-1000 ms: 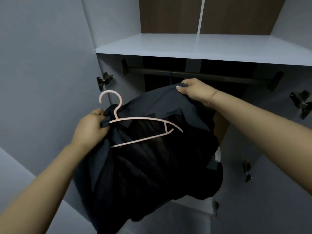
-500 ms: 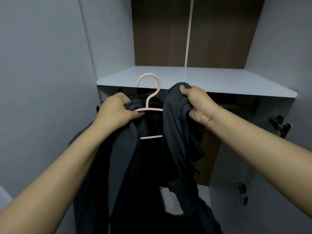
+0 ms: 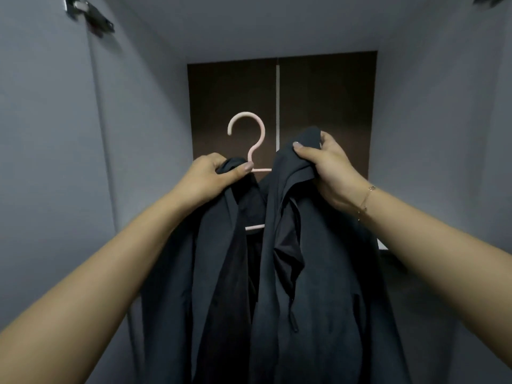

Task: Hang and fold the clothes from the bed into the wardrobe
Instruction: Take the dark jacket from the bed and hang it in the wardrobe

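Observation:
A dark grey zip jacket [image 3: 310, 286] hangs down in front of me, draped over a pale pink plastic hanger [image 3: 256, 139] whose hook points up. My left hand [image 3: 213, 176] grips the jacket's left shoulder together with the hanger's bar. My right hand [image 3: 329, 164] pinches the jacket's right collar edge and holds it raised. Only the hook, a short piece of the top bar and a bit of the lower bar of the hanger show; the rest is under the cloth.
The open wardrobe surrounds me: grey side walls [image 3: 144, 134], a dark brown back panel [image 3: 327, 106] with a pale vertical seam, and a grey top panel [image 3: 263, 23]. A metal door hinge [image 3: 91, 15] sits at the upper left.
The view has tilted upward, so the white shelf and the rail have dropped out of sight. The jacket now hangs lengthwise from the hanger, and both hands hold it higher.

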Action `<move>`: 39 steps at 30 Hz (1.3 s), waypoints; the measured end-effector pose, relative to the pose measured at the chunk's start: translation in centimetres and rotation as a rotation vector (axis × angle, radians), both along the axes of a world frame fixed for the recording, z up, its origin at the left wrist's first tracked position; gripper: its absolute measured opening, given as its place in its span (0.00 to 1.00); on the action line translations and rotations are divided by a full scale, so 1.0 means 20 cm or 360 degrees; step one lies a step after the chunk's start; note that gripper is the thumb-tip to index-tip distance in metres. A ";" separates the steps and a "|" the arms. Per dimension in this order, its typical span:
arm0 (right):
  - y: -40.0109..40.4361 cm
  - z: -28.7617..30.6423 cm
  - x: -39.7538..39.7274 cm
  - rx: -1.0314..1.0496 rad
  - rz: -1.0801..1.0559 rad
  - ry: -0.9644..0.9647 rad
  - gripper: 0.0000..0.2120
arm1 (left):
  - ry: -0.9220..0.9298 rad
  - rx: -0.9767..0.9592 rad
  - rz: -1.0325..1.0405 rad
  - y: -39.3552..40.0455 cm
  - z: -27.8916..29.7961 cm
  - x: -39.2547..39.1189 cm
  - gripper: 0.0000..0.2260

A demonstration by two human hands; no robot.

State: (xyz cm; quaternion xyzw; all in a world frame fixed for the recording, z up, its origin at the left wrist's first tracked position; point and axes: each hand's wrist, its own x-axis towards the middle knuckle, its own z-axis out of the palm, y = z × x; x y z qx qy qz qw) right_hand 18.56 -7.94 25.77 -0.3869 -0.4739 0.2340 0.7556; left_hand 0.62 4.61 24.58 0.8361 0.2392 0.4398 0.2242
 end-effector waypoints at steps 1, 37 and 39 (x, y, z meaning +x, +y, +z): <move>0.06 0.01 0.05 0.0016 -0.0018 -0.0042 0.22 | -0.0037 0.0032 0.0011 0.06 0.02 0.06 0.40; 1.14 -0.16 1.08 -0.1706 -0.0642 -0.2032 0.37 | 0.1090 0.0068 0.0157 0.91 -0.05 0.95 0.24; 1.03 -0.11 1.02 -0.1744 -0.0644 -0.2009 0.37 | 0.1112 0.0141 0.0163 0.79 -0.04 0.85 0.24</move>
